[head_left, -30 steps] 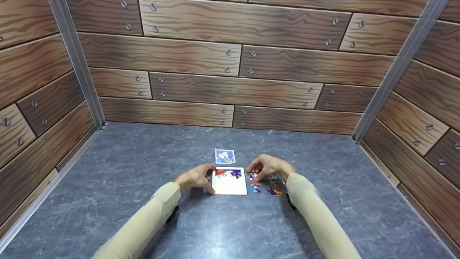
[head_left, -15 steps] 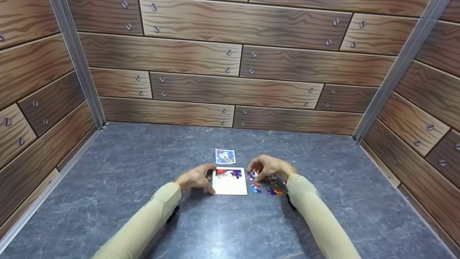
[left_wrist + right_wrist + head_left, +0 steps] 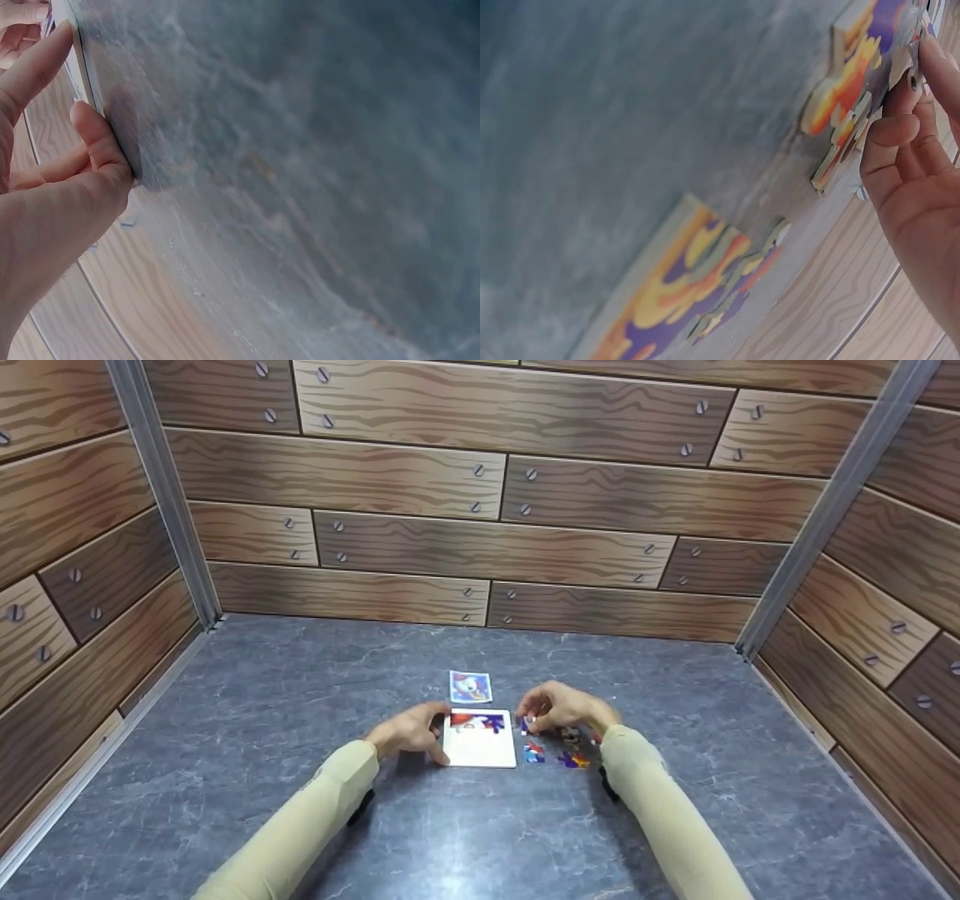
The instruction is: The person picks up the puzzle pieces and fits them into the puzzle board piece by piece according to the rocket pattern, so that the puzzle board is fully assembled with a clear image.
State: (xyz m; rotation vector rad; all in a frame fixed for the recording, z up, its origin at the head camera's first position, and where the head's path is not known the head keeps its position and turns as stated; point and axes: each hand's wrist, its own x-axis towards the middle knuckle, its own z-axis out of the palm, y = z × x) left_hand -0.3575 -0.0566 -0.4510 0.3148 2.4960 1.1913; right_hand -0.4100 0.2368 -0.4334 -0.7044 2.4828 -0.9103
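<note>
A white puzzle board (image 3: 480, 748) lies flat on the table, with joined red, white and purple puzzle pieces (image 3: 472, 721) along its far edge. My left hand (image 3: 409, 729) holds the board at its left side, thumb at the near corner and index finger at the far one. In the left wrist view, fingertips (image 3: 84, 114) touch the board's edge. Just right of the board, my right hand (image 3: 561, 708) pinches a small puzzle piece (image 3: 901, 67) between thumb and fingers, mostly covered by them. Close by lie a blue-and-red puzzle piece (image 3: 534, 753) and purple-orange puzzle pieces (image 3: 574, 760).
Behind the board lies a picture card (image 3: 470, 688) with a white figure on blue. More loose pieces (image 3: 571, 736) lie partly under the right wrist. Wood-patterned walls (image 3: 480, 547) enclose the grey marbled table (image 3: 337, 660) at the back and both sides.
My right thumb has drawn up closer to the fingertips over the piece beside the board. My left hand and the board have stayed in place.
</note>
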